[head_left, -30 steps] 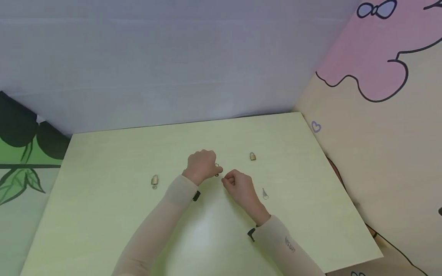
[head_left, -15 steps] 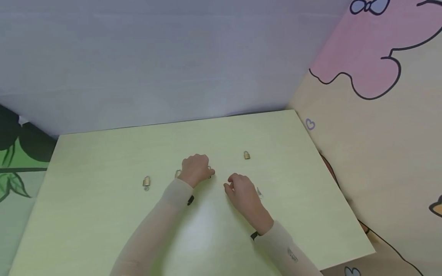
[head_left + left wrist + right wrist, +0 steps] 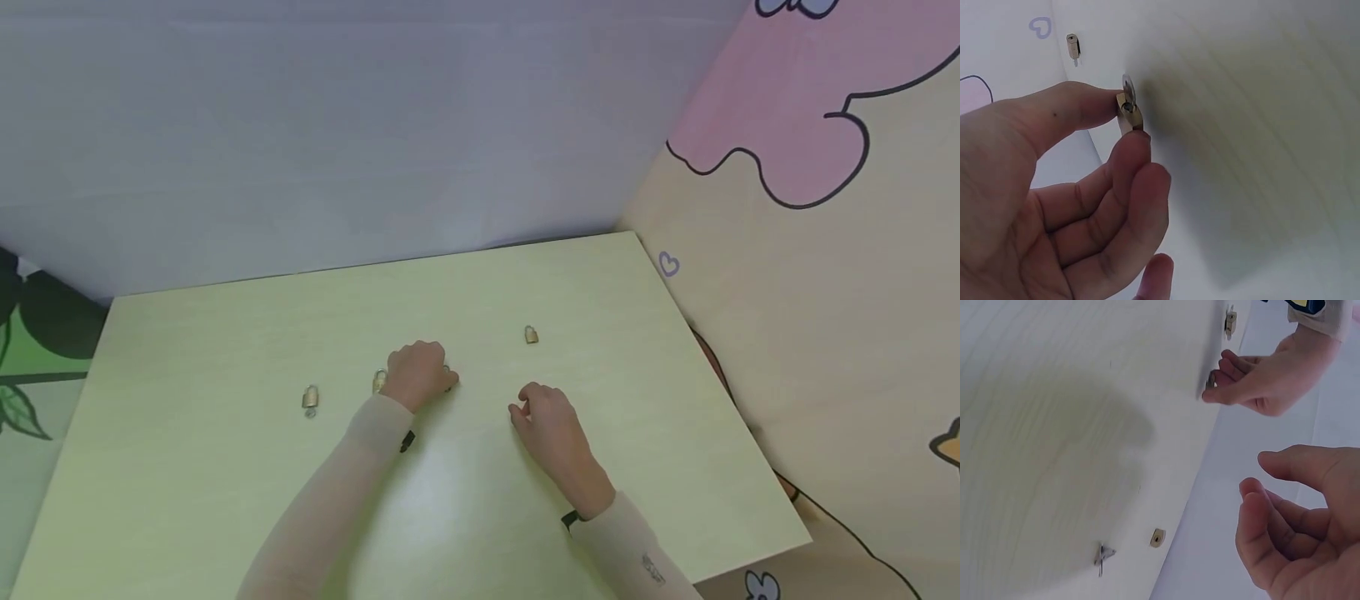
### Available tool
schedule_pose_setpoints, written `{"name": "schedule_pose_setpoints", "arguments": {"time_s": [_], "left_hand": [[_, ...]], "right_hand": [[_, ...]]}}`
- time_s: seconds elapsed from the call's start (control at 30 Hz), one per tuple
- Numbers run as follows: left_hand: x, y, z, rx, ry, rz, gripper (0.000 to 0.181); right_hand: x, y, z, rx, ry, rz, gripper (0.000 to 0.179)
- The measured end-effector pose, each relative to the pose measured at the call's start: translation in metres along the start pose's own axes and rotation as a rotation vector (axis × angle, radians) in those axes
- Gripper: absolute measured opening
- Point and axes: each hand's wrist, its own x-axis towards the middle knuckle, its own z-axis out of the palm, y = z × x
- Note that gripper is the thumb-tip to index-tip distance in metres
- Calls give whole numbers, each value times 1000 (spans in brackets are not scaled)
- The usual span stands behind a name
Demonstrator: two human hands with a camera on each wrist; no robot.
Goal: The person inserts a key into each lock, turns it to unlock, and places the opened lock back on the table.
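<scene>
My left hand (image 3: 416, 375) pinches a small brass padlock (image 3: 1127, 119) between thumb and fingers, above the table. A round silver key head (image 3: 1128, 89) stands at the padlock's keyhole face. To the right, my right hand (image 3: 553, 433) hovers apart from it, fingers loosely bent and thumb separate, holding nothing. One padlock (image 3: 380, 381) lies just left of my left hand, partly covered by it. Farther left lies another padlock (image 3: 311, 397) with a key at its lower end. A third padlock (image 3: 531, 334) rests beyond my right hand. Small silver keys (image 3: 1102, 555) show in the right wrist view.
The pale table (image 3: 225, 500) meets a grey-white wall panel (image 3: 337, 125) at its back. On the right stands a beige wall (image 3: 750, 292) with a pink painting. A dark cable (image 3: 847, 525) runs past the table's right edge.
My right hand has drawn away to the right from my left hand and now hides the keys in the head view. The left hand keeps its padlock. The head view has shifted slightly.
</scene>
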Motion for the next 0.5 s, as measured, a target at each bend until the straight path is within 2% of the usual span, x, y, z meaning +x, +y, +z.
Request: {"name": "schedule_pose_setpoints", "arguments": {"time_s": [0.23, 0.5], "left_hand": [[-4, -2, 3, -33, -4, -18, 42], [-6, -3, 3, -64, 12, -9, 44]], "right_hand": [[-4, 7, -2, -115, 60, -65, 19], [-9, 8, -4, -120, 33, -76, 20]]}}
